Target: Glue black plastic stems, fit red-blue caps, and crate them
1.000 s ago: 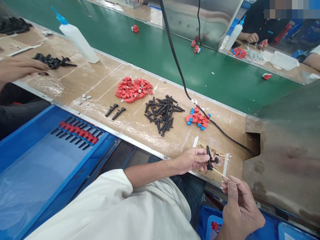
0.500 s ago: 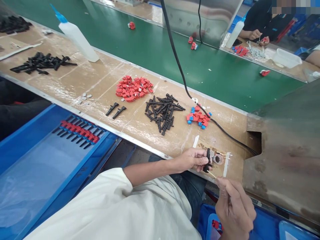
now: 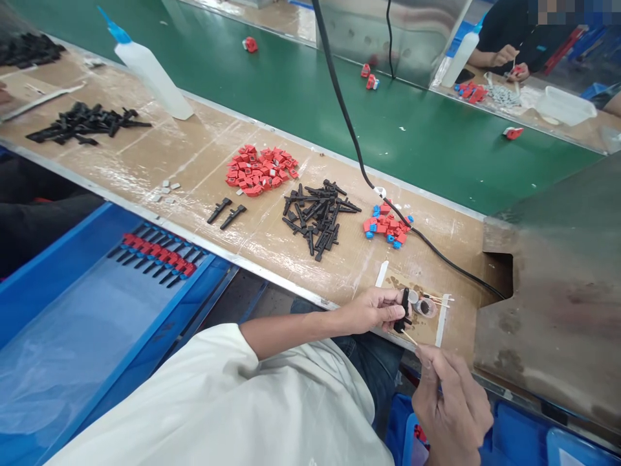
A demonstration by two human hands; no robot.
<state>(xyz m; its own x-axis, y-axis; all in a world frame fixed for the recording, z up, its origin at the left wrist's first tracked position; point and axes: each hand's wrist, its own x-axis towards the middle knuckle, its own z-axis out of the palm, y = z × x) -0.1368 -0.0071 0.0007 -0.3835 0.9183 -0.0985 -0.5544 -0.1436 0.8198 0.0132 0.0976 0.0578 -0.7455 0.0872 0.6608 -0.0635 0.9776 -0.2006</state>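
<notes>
Left hand [image 3: 378, 312]: gripped black part [image 3: 404, 319], seemingly steadying it | right hand [image 3: 453, 395]: pinched stick [image 3: 410, 338], tip at part | cup [image 3: 425, 307]: beside left hand, likely for reach

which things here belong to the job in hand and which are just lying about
Likely the job:
- black part, in the left fingers
- thin stick, in the right fingers
- small cup close by
- pile of black parts

Seemingly just lying about:
- white bottle
- black cable
- red pieces on the green surface
</notes>
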